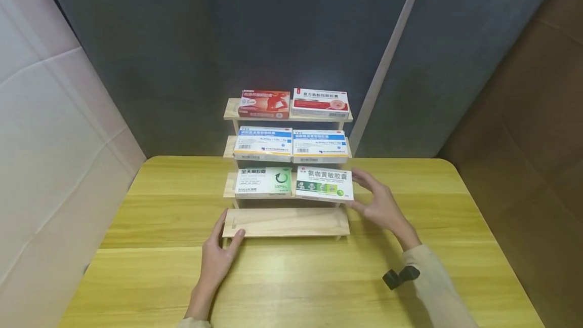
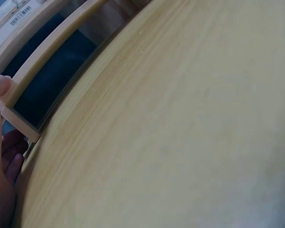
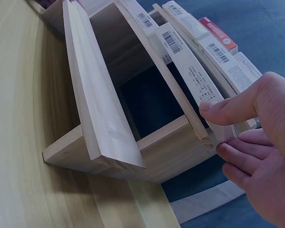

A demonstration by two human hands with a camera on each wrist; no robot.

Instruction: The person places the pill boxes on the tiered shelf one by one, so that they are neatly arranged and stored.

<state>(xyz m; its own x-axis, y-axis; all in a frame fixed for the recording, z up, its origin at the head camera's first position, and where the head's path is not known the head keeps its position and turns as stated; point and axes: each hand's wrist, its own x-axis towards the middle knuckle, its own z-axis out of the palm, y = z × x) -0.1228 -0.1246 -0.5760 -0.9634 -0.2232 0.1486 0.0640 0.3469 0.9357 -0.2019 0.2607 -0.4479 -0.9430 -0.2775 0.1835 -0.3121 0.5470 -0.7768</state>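
Observation:
A stepped wooden display rack (image 1: 287, 222) stands on the table, its lowest step bare. My left hand (image 1: 216, 259) grips the left end of that step, with the thumb on the front edge; in the left wrist view the thumb (image 2: 1, 85) lies at the step's corner. On the second step up, my right hand (image 1: 382, 207) pinches the right end of a white-and-green medicine box (image 1: 324, 183). The right wrist view shows the thumb on the printed side of this box (image 3: 187, 71) and fingers behind its end. Beside it lies another green-and-white medicine box (image 1: 263, 182).
Two blue-and-white medicine boxes (image 1: 319, 146) fill the third step. A red box (image 1: 264, 104) and a white-and-red box (image 1: 320, 103) lie on the top step. Behind the wooden table (image 1: 291, 287) hangs a dark grey cloth (image 1: 291, 24); lighter panels flank it.

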